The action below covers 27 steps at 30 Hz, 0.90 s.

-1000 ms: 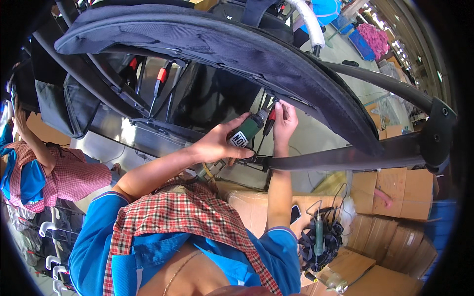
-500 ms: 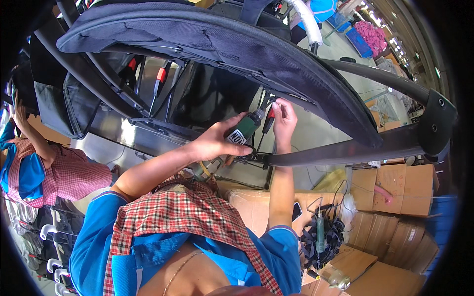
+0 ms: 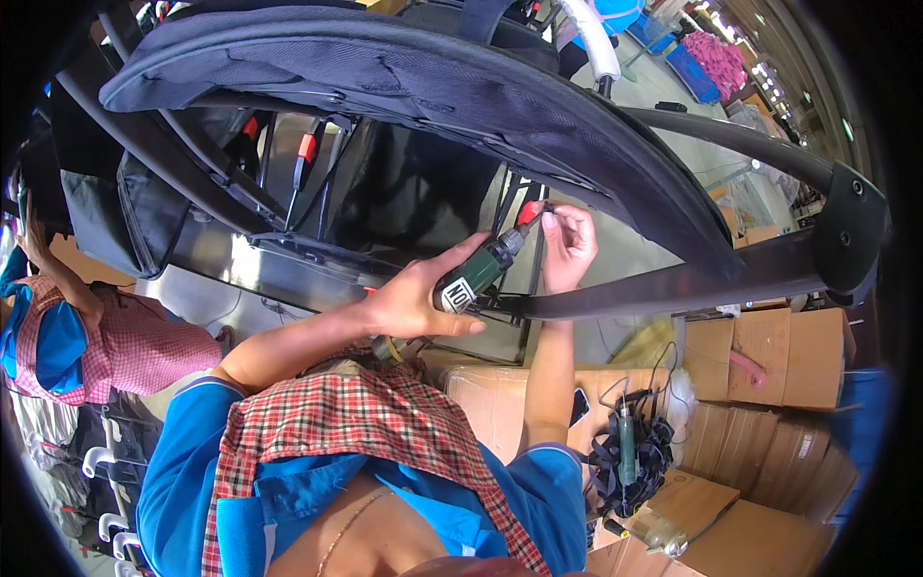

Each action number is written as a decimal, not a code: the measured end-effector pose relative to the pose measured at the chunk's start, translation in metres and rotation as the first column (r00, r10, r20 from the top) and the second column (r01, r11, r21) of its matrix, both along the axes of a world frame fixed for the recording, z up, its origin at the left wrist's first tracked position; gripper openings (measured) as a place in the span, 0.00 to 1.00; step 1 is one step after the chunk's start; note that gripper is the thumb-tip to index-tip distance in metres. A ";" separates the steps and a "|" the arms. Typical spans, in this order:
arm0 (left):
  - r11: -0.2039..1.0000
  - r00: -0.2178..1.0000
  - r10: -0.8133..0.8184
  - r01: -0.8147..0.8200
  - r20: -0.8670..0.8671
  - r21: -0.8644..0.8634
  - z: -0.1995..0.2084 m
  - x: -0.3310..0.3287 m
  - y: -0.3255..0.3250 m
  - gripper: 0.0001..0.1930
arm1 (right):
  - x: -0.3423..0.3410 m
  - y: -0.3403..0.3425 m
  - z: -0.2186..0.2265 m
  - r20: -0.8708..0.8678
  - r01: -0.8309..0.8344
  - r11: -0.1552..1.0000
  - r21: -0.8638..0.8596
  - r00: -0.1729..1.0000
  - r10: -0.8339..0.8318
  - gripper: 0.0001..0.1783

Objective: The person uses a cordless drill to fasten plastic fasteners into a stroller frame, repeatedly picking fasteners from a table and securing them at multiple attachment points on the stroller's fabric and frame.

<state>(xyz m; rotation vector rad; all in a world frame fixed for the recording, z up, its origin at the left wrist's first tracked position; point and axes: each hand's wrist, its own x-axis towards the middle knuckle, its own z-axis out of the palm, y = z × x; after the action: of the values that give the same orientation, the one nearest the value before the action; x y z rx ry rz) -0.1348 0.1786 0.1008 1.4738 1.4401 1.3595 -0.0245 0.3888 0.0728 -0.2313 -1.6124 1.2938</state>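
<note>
Little has shifted: left hand (image 3: 409, 303) still wraps the green power screwdriver (image 3: 478, 274); right hand (image 3: 569, 248) pinches its tip at the stroller frame (image 3: 673, 284).

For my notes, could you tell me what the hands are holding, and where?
Left hand grips a green power screwdriver by its body; right hand pinches a red clip.

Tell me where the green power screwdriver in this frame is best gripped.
Grip the green power screwdriver around its thick cylindrical body, coming from the rear lower-left. The left hand wraps it there already. The tool tilts up-right toward the red buckle, which the right hand pinches, so the tip end is crowded.
</note>
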 end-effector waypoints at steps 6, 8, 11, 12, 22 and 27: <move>0.998 0.998 -0.052 0.054 0.044 -0.039 0.002 0.001 0.000 0.54 | 0.010 -0.005 0.012 0.033 -0.027 0.999 0.035 0.999 0.026 0.07; 0.998 0.994 -0.056 0.059 0.095 -0.035 0.000 0.001 -0.001 0.54 | 0.014 -0.003 0.005 0.080 0.021 0.997 0.069 0.996 -0.027 0.08; 0.996 0.985 -0.076 0.083 0.155 -0.039 0.000 0.000 0.000 0.53 | 0.014 -0.009 0.006 0.056 0.013 0.996 0.093 0.998 -0.018 0.08; 0.995 0.982 -0.080 0.089 0.171 -0.042 0.001 0.000 -0.001 0.53 | 0.011 -0.012 0.009 0.031 -0.008 0.995 0.096 0.999 0.005 0.08; 0.997 0.992 -0.075 0.072 0.100 0.033 -0.002 -0.001 -0.001 0.54 | 0.011 0.055 -0.015 0.253 0.172 0.921 0.350 0.929 -0.270 0.12; 0.997 0.994 -0.065 0.069 0.093 -0.032 0.002 -0.001 -0.004 0.54 | -0.010 0.074 -0.015 0.419 0.050 0.819 0.572 0.840 -0.344 0.15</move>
<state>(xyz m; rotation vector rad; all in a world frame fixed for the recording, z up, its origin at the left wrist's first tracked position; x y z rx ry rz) -0.1355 0.1746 0.1026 1.4068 1.3384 1.3370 -0.0345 0.4625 0.0577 -0.4034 -2.2688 0.5752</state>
